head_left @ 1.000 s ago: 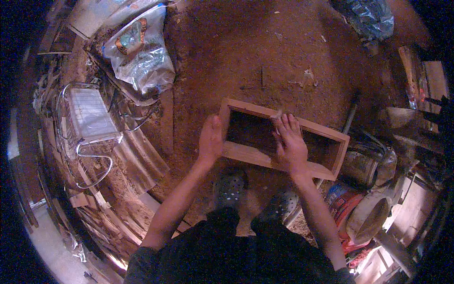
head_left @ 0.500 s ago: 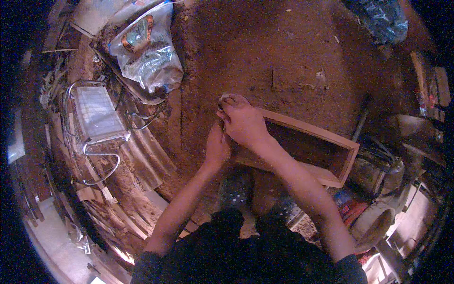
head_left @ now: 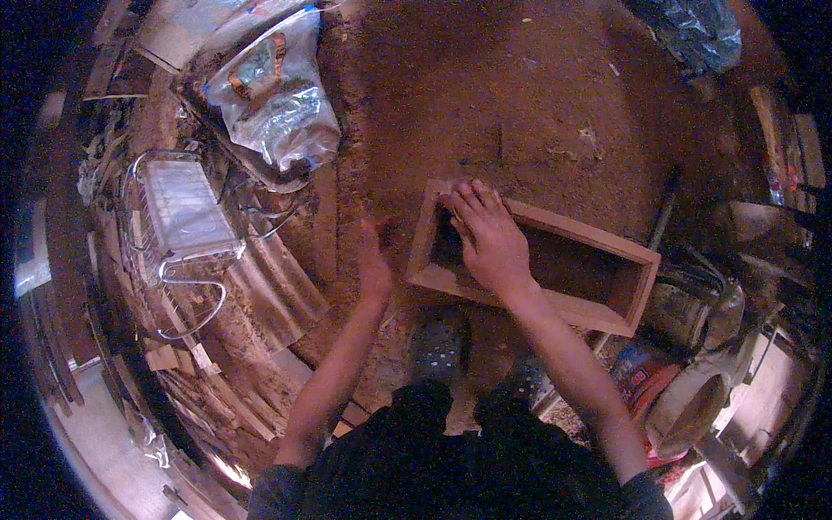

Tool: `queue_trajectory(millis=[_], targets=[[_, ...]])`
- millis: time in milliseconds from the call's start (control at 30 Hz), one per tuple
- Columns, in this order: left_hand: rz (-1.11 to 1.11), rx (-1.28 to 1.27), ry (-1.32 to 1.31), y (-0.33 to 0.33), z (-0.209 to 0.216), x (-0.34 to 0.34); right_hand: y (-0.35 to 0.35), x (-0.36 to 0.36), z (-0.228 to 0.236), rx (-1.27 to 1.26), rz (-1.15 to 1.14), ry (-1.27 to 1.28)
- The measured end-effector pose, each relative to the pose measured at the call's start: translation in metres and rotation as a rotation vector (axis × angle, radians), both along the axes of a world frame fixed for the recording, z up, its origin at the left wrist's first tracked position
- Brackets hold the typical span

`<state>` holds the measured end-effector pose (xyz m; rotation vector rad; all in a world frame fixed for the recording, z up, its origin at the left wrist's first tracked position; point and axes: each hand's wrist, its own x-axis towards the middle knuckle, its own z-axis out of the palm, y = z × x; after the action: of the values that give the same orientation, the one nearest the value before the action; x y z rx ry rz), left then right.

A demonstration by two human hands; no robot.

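A long wooden box [head_left: 598,236] with an open top and a dark inside sits in front of me, slanting down to the right. My right hand [head_left: 494,234] reaches over it, its fingers stretched out on the rim at the far left corner. The palm hangs over the opening. Whether anything lies under the fingertips is hidden. To the left of the box, and apart from it, my left hand [head_left: 375,260] is raised with its fingers extended and slightly blurred. I see nothing in it.
Brown dirt ground [head_left: 485,95] spreads beyond the box. A filled clear plastic bag [head_left: 282,113] and a metal rack with a white panel [head_left: 186,208] are at left. A red bucket [head_left: 646,381] and a round container [head_left: 689,407] stand at right. Wood scraps [head_left: 217,390] lie lower left.
My hands were together at the box's left end and have now parted. The left moved left, off the box; the right moved right, its fingers flattening on the rim. The box's left end now shows.
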<state>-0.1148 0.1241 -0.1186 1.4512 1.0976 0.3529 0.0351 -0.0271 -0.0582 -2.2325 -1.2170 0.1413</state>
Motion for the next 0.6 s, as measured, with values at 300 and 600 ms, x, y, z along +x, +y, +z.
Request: queue_trajectory(millis=[300,600], targets=[[0.028,0.162,-0.002,0.022,0.014,-0.025,0.027,-0.035,-0.008,0.020,0.287,0.090],[-0.184,0.467,0.036,0.005,0.025,0.030,-0.038,-0.095,-0.007,-0.008,0.274,0.169]])
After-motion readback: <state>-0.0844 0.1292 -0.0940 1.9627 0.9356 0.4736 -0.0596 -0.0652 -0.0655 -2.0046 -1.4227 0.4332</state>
